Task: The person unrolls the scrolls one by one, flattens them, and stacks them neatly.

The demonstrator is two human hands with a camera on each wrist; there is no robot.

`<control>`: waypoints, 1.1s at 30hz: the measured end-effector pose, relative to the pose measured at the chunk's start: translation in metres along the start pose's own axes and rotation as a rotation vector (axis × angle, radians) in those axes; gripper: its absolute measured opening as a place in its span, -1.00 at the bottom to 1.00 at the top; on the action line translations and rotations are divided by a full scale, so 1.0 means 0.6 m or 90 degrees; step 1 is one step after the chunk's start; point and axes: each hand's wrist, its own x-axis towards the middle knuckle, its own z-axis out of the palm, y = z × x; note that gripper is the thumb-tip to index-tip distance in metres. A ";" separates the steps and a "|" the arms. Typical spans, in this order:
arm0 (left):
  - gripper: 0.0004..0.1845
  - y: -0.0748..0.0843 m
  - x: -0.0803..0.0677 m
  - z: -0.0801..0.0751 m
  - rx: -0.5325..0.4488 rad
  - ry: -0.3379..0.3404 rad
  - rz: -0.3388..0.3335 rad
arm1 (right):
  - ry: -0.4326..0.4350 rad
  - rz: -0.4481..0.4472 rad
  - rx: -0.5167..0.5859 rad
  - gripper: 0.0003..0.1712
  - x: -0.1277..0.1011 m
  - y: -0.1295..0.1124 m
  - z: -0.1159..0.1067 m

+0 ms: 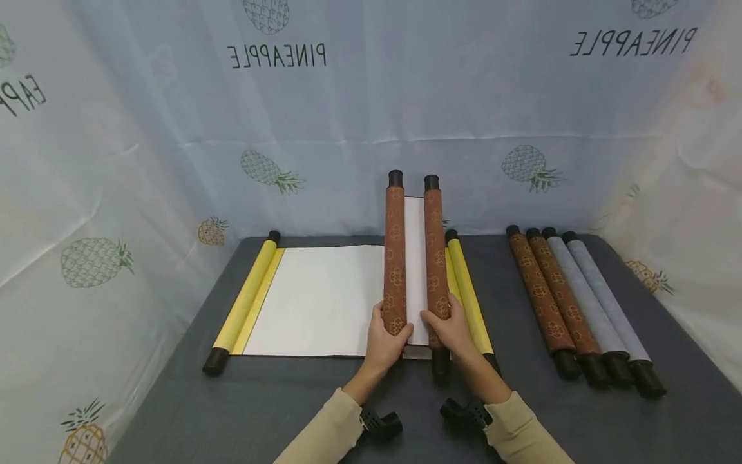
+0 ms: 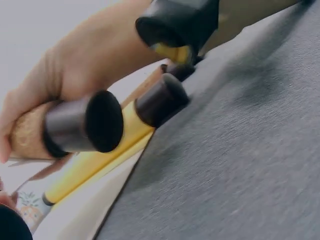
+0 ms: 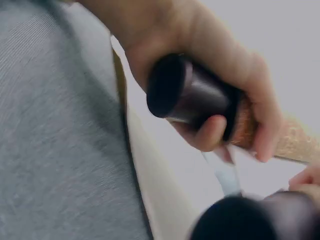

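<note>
A brown patterned scroll is held up over the table, partly unrolled, with a narrow strip of white paper between its two rollers. My left hand grips the lower part of the left roller. Around the right roller, just above its black end knob, curl the fingers of my right hand. Beneath it lies a yellow-edged scroll, spread flat with its white sheet showing. The brown rollers and my hands hide part of that sheet's right side.
On the right of the dark grey table lie two rolled brown scrolls and two rolled grey scrolls, side by side. A pale curtain printed with pineapples stands close behind the table and along both sides.
</note>
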 end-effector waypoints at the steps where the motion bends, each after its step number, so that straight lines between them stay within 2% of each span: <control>1: -0.29 0.001 0.001 -0.002 -0.007 -0.011 -0.003 | -0.004 0.007 -0.005 -0.46 0.000 -0.001 -0.002; 3: -0.31 0.002 0.004 -0.006 -0.023 -0.037 -0.019 | -0.008 0.024 -0.025 -0.46 0.000 -0.004 -0.005; 6: -0.33 0.005 0.006 -0.008 -0.066 -0.074 -0.067 | -0.003 0.035 -0.051 -0.44 -0.004 -0.009 -0.006; 10: -0.32 0.010 0.007 -0.005 -0.109 -0.077 -0.110 | 0.034 0.019 -0.035 -0.44 -0.008 -0.011 0.001; 13: -0.34 0.013 0.006 -0.002 -0.119 -0.061 -0.107 | 0.068 0.006 -0.020 -0.46 -0.009 -0.008 0.008; 18: -0.45 0.007 0.003 0.002 -0.093 -0.032 -0.065 | 0.099 -0.021 -0.048 -0.48 -0.009 -0.004 0.010; 23: -0.43 0.006 0.001 0.001 -0.083 -0.006 -0.057 | 0.082 -0.026 -0.093 -0.24 -0.009 -0.005 0.006; 25: -0.41 0.007 0.002 0.000 -0.086 0.000 -0.058 | 0.075 -0.019 -0.097 -0.20 -0.008 -0.006 0.004; 31: -0.42 0.006 0.006 -0.003 -0.075 0.027 -0.062 | 0.061 -0.030 -0.068 -0.40 -0.006 -0.010 -0.002; 33: -0.44 0.020 0.003 -0.006 -0.068 0.029 -0.068 | 0.061 -0.028 -0.064 -0.45 -0.007 -0.012 -0.003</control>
